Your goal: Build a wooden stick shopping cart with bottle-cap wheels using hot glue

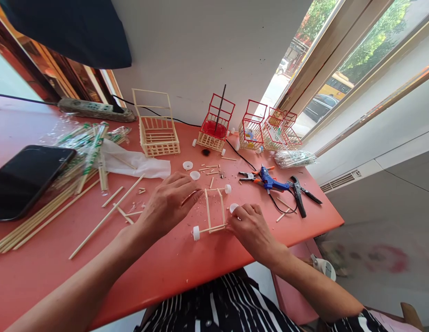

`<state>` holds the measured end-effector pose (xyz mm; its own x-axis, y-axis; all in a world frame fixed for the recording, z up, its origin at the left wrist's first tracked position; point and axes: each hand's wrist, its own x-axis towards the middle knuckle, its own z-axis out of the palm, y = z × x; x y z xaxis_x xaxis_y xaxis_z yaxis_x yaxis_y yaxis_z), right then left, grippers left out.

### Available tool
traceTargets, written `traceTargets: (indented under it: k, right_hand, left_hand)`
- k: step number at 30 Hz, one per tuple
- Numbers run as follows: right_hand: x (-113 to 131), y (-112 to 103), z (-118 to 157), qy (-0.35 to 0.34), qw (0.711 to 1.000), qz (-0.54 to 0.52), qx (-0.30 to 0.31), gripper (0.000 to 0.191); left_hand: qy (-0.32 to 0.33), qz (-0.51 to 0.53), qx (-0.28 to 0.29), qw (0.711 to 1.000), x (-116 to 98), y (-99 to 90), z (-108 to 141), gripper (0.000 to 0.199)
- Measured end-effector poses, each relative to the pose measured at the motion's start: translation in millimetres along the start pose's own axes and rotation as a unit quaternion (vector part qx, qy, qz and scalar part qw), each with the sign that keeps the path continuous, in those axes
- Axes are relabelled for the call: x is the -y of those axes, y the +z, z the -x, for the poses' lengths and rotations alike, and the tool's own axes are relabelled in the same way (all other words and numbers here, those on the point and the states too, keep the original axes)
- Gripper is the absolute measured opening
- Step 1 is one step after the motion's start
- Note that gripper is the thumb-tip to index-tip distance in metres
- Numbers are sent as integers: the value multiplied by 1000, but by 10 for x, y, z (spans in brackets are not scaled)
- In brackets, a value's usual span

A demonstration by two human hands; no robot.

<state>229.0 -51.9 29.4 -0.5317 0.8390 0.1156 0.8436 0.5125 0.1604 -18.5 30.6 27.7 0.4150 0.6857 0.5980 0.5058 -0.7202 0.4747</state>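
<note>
A small rectangular frame of wooden sticks [208,210] lies on the red table between my hands. White bottle caps sit on its stick ends like wheels, one cap [228,189] at the far right and another cap [196,233] at the near left. My left hand [176,193] is closed, its fingertips pinching the far left end of the frame. At the near right corner, my right hand [251,228] is closed with its fingers on the stick end, partly hidden. Against those fingers is a loose white cap [234,208]. Two more caps [187,165] lie beyond my left hand.
At the back stand a plain stick cart [159,136] and several red-trimmed carts [216,124]. A blue glue gun [271,182] and pliers [297,196] lie right. Skewers [48,210], wrapped chopsticks [93,147], a phone [27,180] and a power strip [97,109] are left.
</note>
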Motion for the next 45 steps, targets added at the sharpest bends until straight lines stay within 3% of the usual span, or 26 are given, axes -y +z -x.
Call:
traceTargets:
  k: [7,13,16,24,40,45]
  right_hand:
    - [1,1,22,13,1000,-11,-9,8]
    - [-14,-12,55,33,995,-73,-54,13]
    - [-47,-27,83,47,991,-98,-77,5]
    - [-89,-26,143,31,984,-155,-78,9]
    - [-95,35,148,-6,980,-188,-73,9]
    - [-157,92,225,3,975,-203,-92,22]
  left_hand:
    - [20,11,5,1000,-113,-47,39,25]
    - [12,-1,18,1000,-208,-112,114,23]
    - [26,5,15,1000,-280,-93,217,21]
    - [36,-27,1,999,-489,49,578,13]
    - [9,-107,-3,994,-505,262,805,23]
    - [-26,-127,8,992,-438,275,907,31]
